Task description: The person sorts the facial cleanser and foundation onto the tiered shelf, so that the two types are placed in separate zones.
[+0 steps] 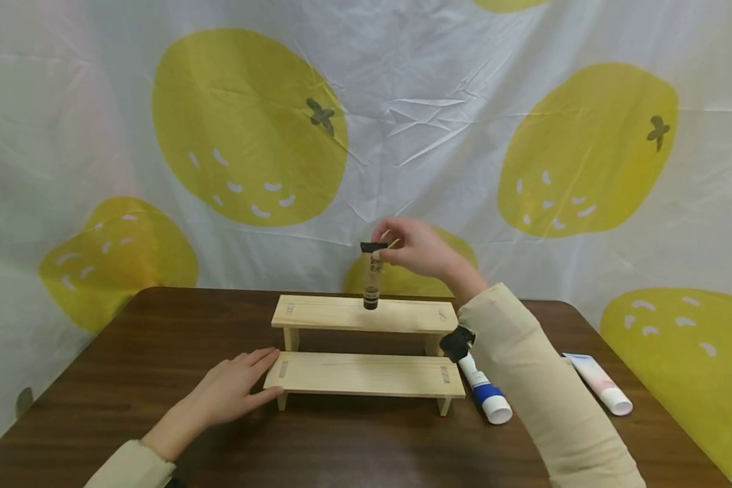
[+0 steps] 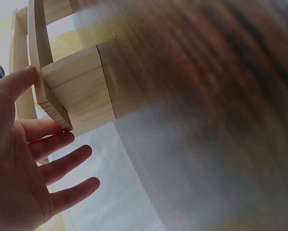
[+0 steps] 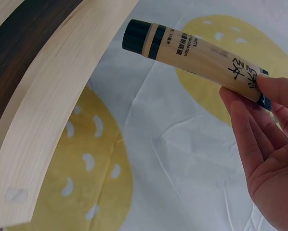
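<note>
Pinched at its crimped end by my right hand [image 1: 417,249], a foundation tube [image 1: 373,271] hangs cap down over the upper step of a two-step wooden stand [image 1: 366,374]. In the right wrist view the tube [image 3: 206,60] is beige with a dark green cap, and thumb and fingers grip its flat end. Whether the cap touches the board cannot be told from the head view. My left hand [image 1: 234,383] rests against the left end of the lower step. Its fingers are fairly straight there, thumb and fingertips touching the board's end [image 2: 52,108] in the left wrist view.
Right of the stand lies a white tube with a blue band [image 1: 486,392], partly behind my right sleeve. Farther right is a pale pink and white tube [image 1: 600,385]. Everything stands on a dark wooden table [image 1: 219,447], with a lemon-patterned curtain [image 1: 402,149] behind it.
</note>
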A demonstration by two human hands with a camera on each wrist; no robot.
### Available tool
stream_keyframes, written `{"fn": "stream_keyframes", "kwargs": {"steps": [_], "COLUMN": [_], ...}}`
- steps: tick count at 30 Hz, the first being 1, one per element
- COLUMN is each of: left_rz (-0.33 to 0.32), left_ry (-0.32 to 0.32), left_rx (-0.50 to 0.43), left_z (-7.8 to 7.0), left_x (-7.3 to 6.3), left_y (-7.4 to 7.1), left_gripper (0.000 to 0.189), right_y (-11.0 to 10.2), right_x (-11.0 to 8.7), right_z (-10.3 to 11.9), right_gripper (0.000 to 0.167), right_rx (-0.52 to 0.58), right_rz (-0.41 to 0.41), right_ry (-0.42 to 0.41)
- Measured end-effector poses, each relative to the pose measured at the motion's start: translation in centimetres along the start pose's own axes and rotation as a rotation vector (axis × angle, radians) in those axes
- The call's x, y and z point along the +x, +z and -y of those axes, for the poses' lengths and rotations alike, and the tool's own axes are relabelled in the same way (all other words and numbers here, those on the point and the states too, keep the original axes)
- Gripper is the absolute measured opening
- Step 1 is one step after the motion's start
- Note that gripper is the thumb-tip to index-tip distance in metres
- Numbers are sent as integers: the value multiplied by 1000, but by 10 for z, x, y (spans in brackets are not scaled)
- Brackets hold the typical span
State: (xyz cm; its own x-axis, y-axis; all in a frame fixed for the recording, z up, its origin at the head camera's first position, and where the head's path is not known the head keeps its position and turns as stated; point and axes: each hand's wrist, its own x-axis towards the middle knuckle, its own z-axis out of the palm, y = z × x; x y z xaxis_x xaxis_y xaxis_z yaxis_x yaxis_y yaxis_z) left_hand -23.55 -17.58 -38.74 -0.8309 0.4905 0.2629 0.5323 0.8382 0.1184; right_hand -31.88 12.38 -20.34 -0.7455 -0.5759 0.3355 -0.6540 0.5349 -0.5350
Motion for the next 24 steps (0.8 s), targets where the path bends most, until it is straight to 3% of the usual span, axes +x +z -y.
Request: {"fn": "stream_keyframes", "kwargs": {"steps": [3,12,24], "left_rz": [3,-2,7], "left_ry": [1,-1,-1], "left_rx": [2,0,0], "left_z": [-1,-1,-1], "left_x": [0,0,0], "left_y": [0,-1,0], "left_gripper": [70,68,71], "right_y": [3,23,47], "right_x": [1,20,30], "right_z": [9,-1,15], "right_gripper": [13,12,13], "right_rx": [11,38,50], "right_rz": [-17,-44,-46], "right_ry": [-12,-18,-48]}}
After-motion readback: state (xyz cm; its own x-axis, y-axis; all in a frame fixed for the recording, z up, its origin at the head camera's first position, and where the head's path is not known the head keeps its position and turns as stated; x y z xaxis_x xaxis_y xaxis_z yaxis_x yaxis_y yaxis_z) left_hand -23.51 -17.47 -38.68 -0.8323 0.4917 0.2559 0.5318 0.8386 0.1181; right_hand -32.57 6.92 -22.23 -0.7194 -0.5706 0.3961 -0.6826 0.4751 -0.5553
